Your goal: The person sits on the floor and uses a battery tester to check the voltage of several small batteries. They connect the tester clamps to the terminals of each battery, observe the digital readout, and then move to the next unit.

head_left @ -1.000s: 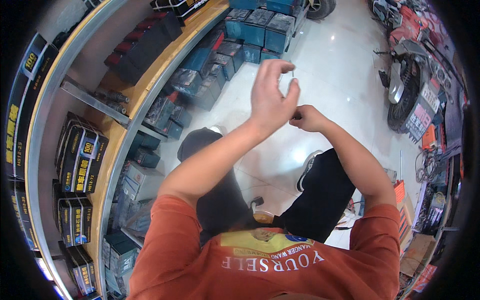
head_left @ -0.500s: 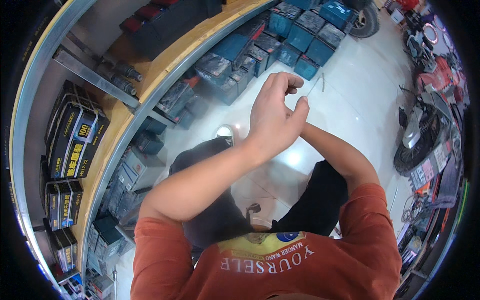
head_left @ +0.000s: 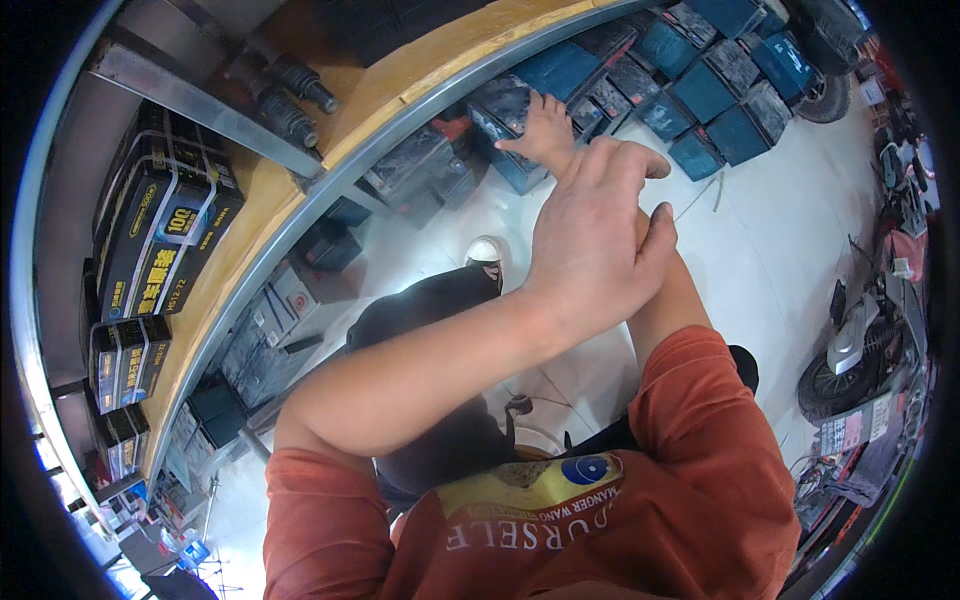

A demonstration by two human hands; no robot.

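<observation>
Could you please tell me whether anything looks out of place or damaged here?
Two mild oddities: a short, thin strip, too small to identify, lies on the otherwise bare patch of floor near the teal batteries, and several battery tops look pale and patchy, perhaps dusty or scuffed.

Batteries [head_left: 737, 139] dk teal, tops [head_left: 733, 66] mottled gry. Shirt [head_left: 700, 480] rust-orange w/ yel & blue print [head_left: 540, 485]; trousers [head_left: 425, 312] blk. Cartons [head_left: 138, 235] blk w/ yel/blue markings [head_left: 158, 262].
</observation>
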